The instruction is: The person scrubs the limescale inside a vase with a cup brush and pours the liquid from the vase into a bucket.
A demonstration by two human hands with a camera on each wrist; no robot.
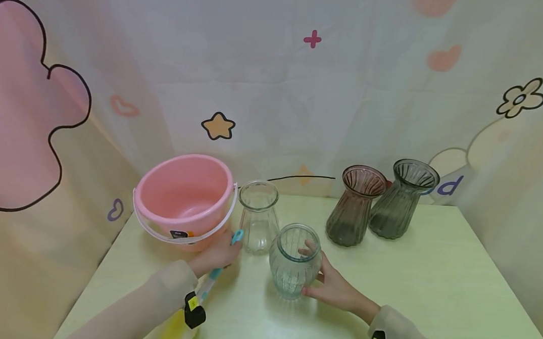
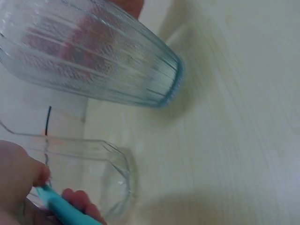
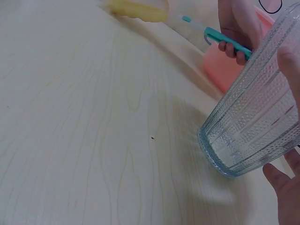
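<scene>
In the head view my left hand (image 1: 220, 250) grips the teal-and-white handle of a brush (image 1: 214, 273), whose yellow head trails toward the front of the table. The right wrist view shows that soft yellow brush head (image 3: 136, 9) at the upper left. My right hand (image 1: 334, 288) holds a pale blue-green ribbed glass vase (image 1: 294, 264) by its right side, with some fingers seen through the glass. Whether the vase's base touches the table I cannot tell. Just behind my left hand stands a clear glass vase (image 1: 257, 232).
A pink bucket (image 1: 214, 232) with a white handle stands at the back left. A reddish-brown vase (image 1: 348, 221) and a grey vase (image 1: 394, 210) stand at the back right. A printed curtain (image 1: 274, 109) hangs behind the pale table (image 1: 453, 278).
</scene>
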